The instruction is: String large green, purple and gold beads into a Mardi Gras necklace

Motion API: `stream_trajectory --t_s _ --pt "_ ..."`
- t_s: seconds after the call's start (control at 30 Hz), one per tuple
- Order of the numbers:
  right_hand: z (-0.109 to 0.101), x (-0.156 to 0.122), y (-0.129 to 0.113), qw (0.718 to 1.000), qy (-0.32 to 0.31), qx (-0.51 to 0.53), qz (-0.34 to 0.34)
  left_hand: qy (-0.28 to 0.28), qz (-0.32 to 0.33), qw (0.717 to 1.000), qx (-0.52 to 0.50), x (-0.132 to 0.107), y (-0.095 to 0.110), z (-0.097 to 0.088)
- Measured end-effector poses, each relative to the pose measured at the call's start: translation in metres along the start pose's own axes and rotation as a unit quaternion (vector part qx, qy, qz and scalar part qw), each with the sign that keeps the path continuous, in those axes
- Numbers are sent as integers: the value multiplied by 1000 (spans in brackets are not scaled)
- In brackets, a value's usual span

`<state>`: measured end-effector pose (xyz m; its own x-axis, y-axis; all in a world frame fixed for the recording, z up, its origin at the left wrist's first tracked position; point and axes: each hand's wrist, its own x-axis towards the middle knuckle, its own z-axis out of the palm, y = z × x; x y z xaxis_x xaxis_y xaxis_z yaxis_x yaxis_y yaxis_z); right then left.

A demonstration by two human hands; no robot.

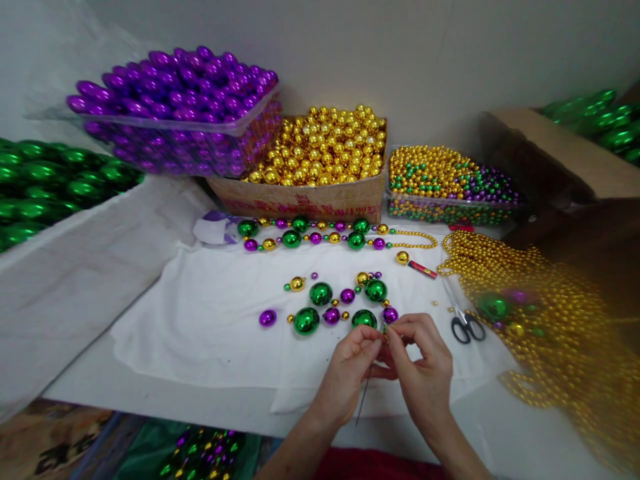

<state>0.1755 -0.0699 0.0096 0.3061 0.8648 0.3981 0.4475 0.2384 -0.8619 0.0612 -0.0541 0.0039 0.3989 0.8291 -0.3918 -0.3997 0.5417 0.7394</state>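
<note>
My left hand [351, 363] and my right hand [423, 357] meet over the front of the white cloth, fingertips pinched together. A thin dark cord [363, 400] hangs below the left fingers. Small beads, partly hidden, sit between the fingertips, and the right hand pinches there. Just beyond, a purple bead [390, 315] and a large green bead [364, 319] lie close to my fingers. More loose beads are spread to the left, among them a green bead [306, 321] and a purple bead [267, 318]. Behind them is a strung bead necklace [291, 239].
Scissors [467, 328] and a red lighter [423, 269] lie at the right, beside piled gold bead chains [540, 300]. At the back stand a tub of purple beads [180, 127], a cardboard box [300, 197] of gold beads and a mixed-bead tub [450, 207]. Green beads [45, 180] fill the left container.
</note>
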Motion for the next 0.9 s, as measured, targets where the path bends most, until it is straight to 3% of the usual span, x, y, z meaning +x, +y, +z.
stream_trajectory --t_s 0.9 --pt "1 1 1 1000 2 -13 -10 -7 25 999 45 3 -6 -7"
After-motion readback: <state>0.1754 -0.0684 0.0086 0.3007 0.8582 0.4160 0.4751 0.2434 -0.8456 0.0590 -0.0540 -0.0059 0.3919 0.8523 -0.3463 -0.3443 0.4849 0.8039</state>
